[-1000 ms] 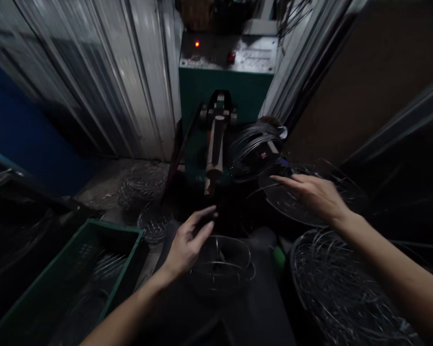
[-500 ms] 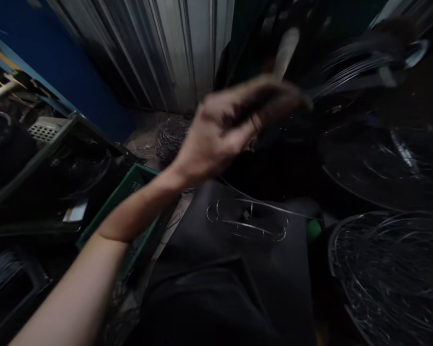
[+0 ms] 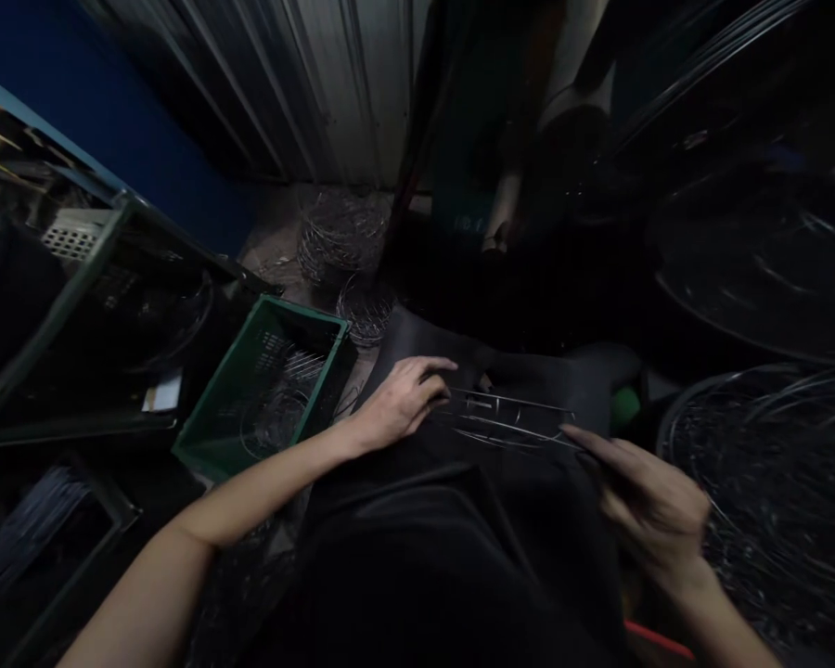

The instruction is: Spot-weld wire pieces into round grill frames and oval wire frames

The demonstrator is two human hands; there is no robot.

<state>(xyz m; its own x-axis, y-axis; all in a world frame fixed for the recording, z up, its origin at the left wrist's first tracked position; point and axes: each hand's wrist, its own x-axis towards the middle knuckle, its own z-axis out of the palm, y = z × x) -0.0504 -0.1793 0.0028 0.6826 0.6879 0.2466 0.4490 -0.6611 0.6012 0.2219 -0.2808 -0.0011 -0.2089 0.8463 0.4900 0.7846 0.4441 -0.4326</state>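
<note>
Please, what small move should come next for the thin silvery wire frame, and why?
I would probably close the right hand gently on its end of the thin silvery wire frame: a fingertip is there, the left hand is at the opposite end, and support from both sides should steady it.

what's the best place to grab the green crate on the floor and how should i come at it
Best grip is probably the rim of the green crate, one hand on each long side, coming from above. The rim stands clear around the open top, while bent wire lies inside, so fingertips should stay near the edge. The left hand is the nearer one.
</note>
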